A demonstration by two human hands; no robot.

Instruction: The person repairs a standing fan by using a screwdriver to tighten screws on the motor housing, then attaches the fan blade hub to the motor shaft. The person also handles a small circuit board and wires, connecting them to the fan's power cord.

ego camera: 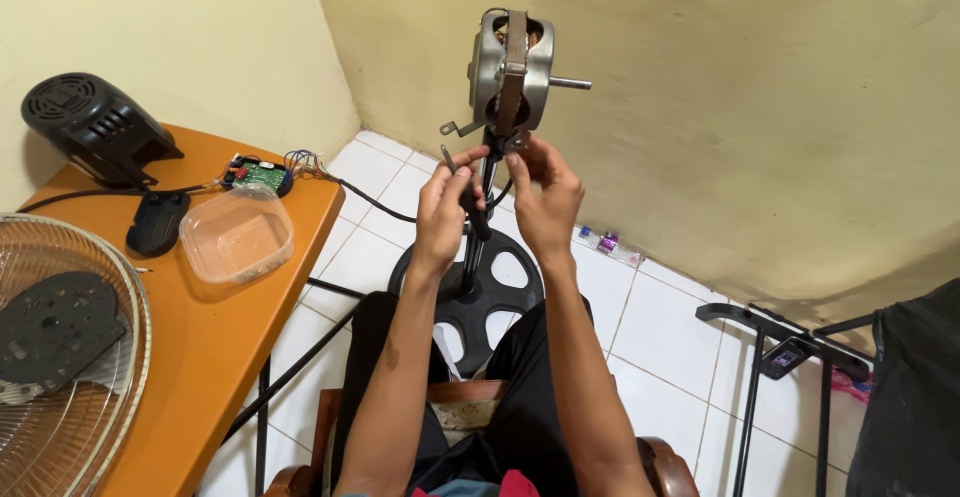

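Orange worktop (pixel 215 307) at left, yellow walls, white tile floor (pixel 660 327); on worktop: clear plastic tub (pixel 237 234), circuit board (pixel 258 173), black motor cover (pixel 95 127), fan guard (pixel 60 357). Fan motor (pixel 510 72) atop stand pole, centre, w/ round black base (pixel 480 292) below. Left hand (pixel 447 207) raised, grip closed on screwdriver (pixel 465 192); right hand (pixel 545 197) raised, fingers pinched at motor mount underneath.
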